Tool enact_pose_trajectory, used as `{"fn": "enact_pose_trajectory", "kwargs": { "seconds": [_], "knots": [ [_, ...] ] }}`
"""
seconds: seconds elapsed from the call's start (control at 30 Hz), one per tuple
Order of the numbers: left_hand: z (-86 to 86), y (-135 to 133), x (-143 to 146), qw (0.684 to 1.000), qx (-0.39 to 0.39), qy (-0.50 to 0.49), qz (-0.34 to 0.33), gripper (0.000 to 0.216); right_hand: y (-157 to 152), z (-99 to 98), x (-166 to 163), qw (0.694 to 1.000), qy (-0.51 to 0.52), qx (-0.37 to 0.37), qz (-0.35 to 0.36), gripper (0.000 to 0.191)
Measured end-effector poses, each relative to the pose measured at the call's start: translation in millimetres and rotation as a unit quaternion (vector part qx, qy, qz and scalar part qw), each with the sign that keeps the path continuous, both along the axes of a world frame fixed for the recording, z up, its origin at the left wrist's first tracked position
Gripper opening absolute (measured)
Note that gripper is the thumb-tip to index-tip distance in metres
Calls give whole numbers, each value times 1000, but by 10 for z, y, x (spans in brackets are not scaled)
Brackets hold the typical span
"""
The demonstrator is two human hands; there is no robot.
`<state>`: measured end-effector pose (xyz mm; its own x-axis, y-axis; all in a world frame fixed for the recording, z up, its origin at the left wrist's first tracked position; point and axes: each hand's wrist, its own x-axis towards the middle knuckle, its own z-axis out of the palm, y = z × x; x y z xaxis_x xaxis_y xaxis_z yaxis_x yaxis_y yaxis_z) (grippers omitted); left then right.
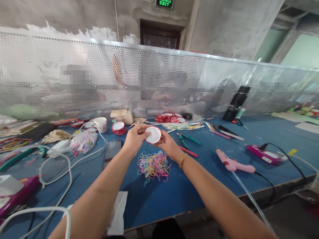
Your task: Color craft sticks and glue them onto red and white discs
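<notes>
My left hand and my right hand both hold a round red-rimmed lid, its white inner side facing me. The left thumb lies on the white face, while the right fingers grip the opposite edge. A thin reddish line runs across the white; I cannot tell whether it is a band. Just below the hands lies a loose heap of colourful small rubber bands on the blue table. A stack of similar red-rimmed lids stands left of my left hand, and more red lids are piled behind.
Right of my hands lie green-handled pliers, a red pen-like stick and a pink glue gun. A black bottle stands behind them. On the left are a phone, a paper cup and looping white cable. A perforated metal screen spans the back.
</notes>
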<state>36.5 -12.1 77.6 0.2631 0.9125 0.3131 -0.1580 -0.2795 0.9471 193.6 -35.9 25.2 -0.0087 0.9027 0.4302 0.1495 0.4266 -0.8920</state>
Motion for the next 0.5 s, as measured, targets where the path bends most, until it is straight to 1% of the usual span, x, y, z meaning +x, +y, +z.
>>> {"fn": "enact_pose_trajectory", "kwargs": {
  "seconds": [0.1, 0.23, 0.4, 0.5],
  "knots": [
    [-14, -1, 9, 1000, -3, 1, 3, 30, 27, -43, -30, 998, 54, -16, 10, 44],
    [-33, 5, 24, 1000, -9, 1, 10, 32, 23, -42, -54, 994, 105, -35, 13, 43],
    [-47, 7, 46, 999, -29, 1, 14, 30, -11, -7, -99, 989, 137, -45, 15, 45],
    [-20, -10, 43, 999, -38, -2, 5, 29, -4, -7, -71, 982, 171, -78, 22, 47]
  ]
}}
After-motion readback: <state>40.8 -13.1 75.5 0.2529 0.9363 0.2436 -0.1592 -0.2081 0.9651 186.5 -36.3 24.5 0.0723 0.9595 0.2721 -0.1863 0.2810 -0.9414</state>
